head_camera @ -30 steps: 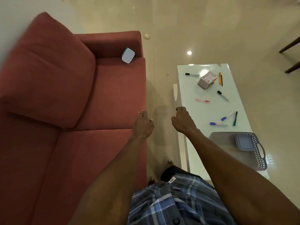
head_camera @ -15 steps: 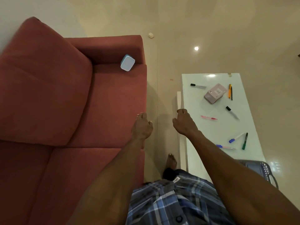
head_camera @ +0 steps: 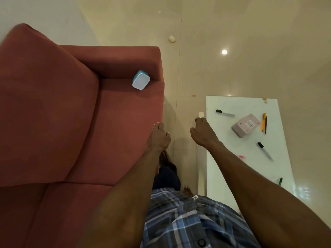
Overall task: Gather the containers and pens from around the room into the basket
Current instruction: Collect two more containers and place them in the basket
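Both hands are hanging mid-frame, left hand and right hand loosely curled, holding nothing; a light-blue container is lying on the red sofa upper left.

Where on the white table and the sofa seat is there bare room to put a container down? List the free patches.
On the white table, the strip along its left edge is bare, from the capped marker back toward the right hand. The far right part is crowded: pink container, orange pen, black marker. The sofa seat is bare nearer than the blue container.
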